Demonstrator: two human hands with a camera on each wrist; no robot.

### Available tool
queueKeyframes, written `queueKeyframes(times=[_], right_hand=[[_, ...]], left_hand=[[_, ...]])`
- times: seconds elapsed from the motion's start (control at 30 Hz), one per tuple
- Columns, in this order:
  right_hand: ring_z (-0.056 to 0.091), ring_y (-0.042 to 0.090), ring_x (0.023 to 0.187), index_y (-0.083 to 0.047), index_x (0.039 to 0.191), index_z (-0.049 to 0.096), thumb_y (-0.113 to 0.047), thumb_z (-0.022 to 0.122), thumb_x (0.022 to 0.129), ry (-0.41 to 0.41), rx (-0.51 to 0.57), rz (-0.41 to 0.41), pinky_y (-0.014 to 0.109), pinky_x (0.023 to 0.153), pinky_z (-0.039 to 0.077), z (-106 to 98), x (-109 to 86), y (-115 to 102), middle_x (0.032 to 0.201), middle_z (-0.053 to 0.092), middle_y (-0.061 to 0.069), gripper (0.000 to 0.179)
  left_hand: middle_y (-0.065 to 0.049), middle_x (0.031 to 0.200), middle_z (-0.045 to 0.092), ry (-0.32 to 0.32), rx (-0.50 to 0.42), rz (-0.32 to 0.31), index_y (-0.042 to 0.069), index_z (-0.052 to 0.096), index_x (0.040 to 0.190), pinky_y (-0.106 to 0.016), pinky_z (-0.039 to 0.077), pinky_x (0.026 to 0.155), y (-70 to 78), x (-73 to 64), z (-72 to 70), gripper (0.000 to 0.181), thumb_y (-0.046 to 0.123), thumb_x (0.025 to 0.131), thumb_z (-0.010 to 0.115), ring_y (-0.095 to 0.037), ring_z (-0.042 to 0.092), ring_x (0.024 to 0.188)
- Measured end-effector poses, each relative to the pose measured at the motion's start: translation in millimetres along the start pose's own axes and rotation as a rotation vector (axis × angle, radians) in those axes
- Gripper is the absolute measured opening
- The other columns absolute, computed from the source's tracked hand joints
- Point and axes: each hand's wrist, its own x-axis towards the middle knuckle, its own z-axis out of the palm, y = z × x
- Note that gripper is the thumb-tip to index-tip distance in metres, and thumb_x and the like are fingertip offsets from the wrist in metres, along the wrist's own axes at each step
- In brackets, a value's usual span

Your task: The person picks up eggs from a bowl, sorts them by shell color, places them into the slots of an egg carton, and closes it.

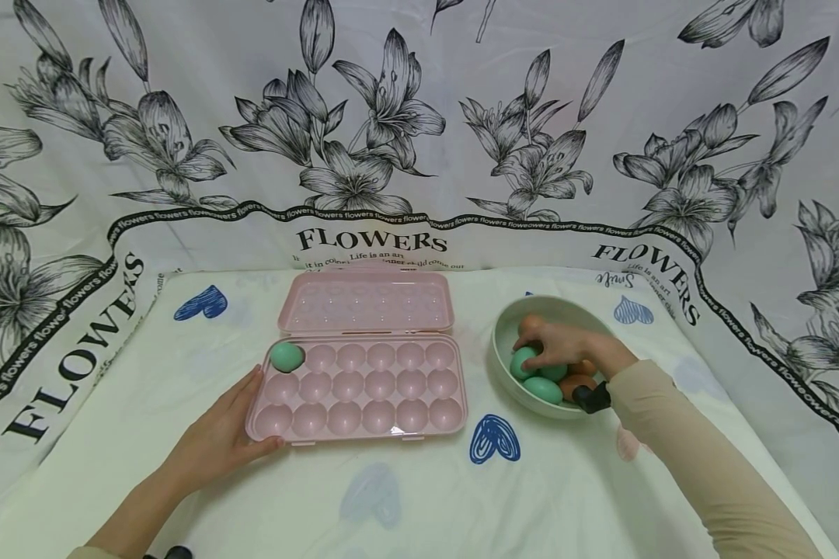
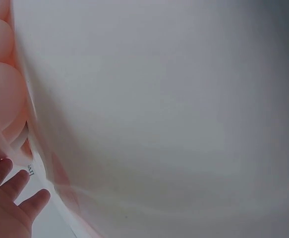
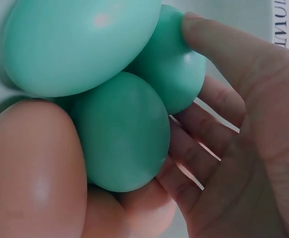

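My right hand [image 1: 559, 344] reaches into a pale green bowl [image 1: 501, 341] and holds a green egg [image 3: 176, 64] between the thumb on one side and the fingers on the other. More green eggs [image 3: 122, 134] and several brown eggs [image 3: 35, 173] lie against it in the bowl. On the left, my left hand [image 1: 213, 435] touches the corner of a pink egg box [image 1: 461, 404], fingers stretched along its left side and thumb at the front edge. One green egg [image 1: 287, 357] sits in the box's back left cup; the other cups show bare pink.
The box's clear-topped lid [image 1: 365, 304] lies folded back behind it. A white cloth with blue hearts [image 1: 495, 439] covers the table. Behind it hangs a flower-print curtain [image 1: 391, 116]. A black strap piece [image 1: 591, 398] on the right wrist overlaps the bowl's rim.
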Motion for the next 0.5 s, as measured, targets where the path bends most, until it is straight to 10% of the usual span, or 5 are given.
queueKeyframes(times=[0.5], right_hand=[[0.051,0.018,0.091,-0.01,0.103,0.059,-0.029,0.071,0.079,0.047,0.114,0.003,0.03,0.081,0.042,2.3,2.3,1.6,0.101,0.058,0.003,0.033]], left_hand=[[-0.019,0.147,0.029,-0.002,-0.006,-0.001,0.0,0.021,0.145,-0.058,0.038,0.094,-0.9,0.9,2.7,0.108,0.059,0.068,0.071,-0.041,0.035,0.128]])
